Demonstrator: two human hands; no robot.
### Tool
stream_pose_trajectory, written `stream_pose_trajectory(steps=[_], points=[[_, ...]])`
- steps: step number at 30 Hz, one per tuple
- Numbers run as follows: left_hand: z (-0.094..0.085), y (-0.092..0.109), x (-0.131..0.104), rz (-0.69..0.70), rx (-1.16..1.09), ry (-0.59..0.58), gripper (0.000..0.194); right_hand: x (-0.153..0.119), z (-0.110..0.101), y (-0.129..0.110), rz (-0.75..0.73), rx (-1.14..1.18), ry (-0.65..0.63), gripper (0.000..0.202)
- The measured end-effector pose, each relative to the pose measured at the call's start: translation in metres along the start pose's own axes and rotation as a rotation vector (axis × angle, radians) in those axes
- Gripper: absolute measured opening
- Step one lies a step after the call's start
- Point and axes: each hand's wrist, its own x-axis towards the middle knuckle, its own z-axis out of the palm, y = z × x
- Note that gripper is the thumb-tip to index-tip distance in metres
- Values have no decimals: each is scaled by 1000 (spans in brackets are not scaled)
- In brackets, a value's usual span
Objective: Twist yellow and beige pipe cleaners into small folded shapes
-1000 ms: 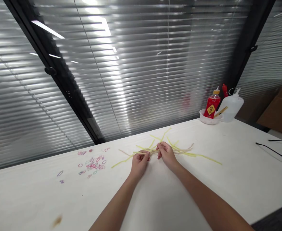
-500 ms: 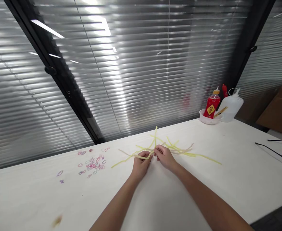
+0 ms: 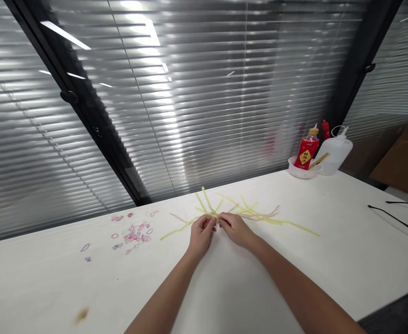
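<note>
My left hand (image 3: 201,233) and my right hand (image 3: 238,227) meet at the middle of the table, fingertips pinched close together. Between them they grip a pale yellow pipe cleaner (image 3: 207,199), whose free ends stick up behind my left fingers. The exact crossing point is hidden by my fingertips. Around and behind my hands lie several more yellow pipe cleaners (image 3: 294,226) and a few tan ones (image 3: 179,217), spread in a loose, overlapping fan.
Small coloured elastic bands (image 3: 132,235) lie scattered on the white table (image 3: 44,283) at left. Back right stand a red-labelled bottle (image 3: 306,150) in a pink bowl (image 3: 299,174) and a clear squeeze bottle (image 3: 336,153). Black cable ends (image 3: 395,218) lie at right. Window blinds (image 3: 204,116) rise behind.
The upright pipe cleaner end has swung left, and the bent length over my left hand now points up and away. My hands have drawn slightly left, fingertips still together.
</note>
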Motion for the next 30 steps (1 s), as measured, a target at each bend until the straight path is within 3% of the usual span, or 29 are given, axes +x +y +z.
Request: stream_pose_trajectory(steps=[13, 30], points=[[-2, 2, 0, -20, -82, 25, 33, -2, 1, -3, -58, -176, -120, 19], [-6, -6, 2, -60, -262, 77, 23, -3, -2, -10, 44, 14, -77, 26]])
